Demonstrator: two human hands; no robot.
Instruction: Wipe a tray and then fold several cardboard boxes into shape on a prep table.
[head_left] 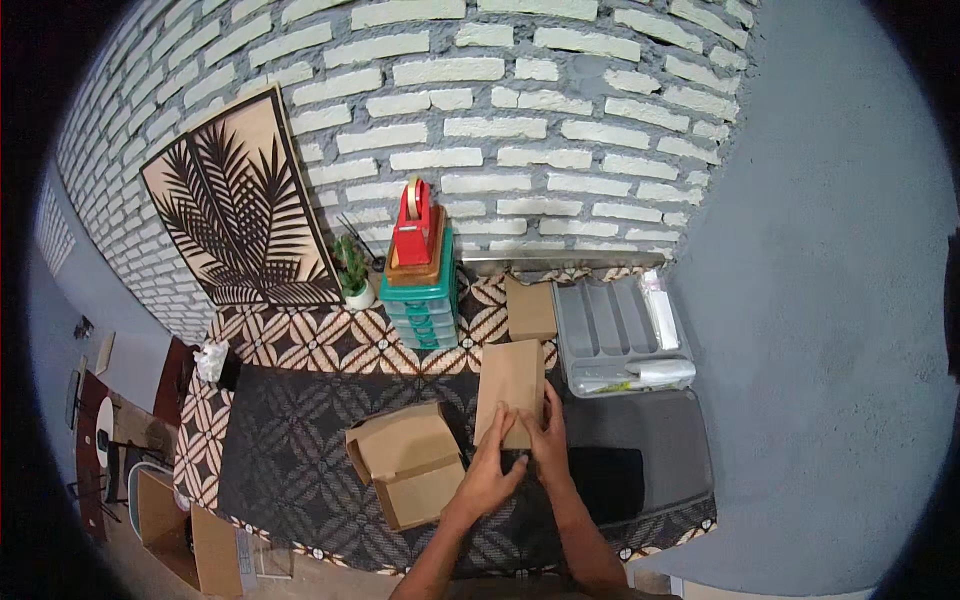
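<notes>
Both of my hands are on a brown cardboard box point(510, 375) that looks folded closed, toward the right half of the table. At its near edge, my left hand point(488, 475) presses its fingertips on the cardboard with the thumb off to the right. My right hand point(549, 440) grips the near right corner, its fingers along the right side. Left of my hands, a second cardboard box point(405, 447) lies open with its lid folded back and its inside showing. A smaller closed cardboard box point(530, 308) stands just behind the one I hold.
A grey divided tray point(603, 320) with packaged items sits at the back right, above a dark grey lidded bin point(680, 440). A teal drawer unit point(420, 310) carries a red tape dispenser point(412, 235). Beside it are a potted plant point(352, 265) and a leaf-pattern panel point(240, 200).
</notes>
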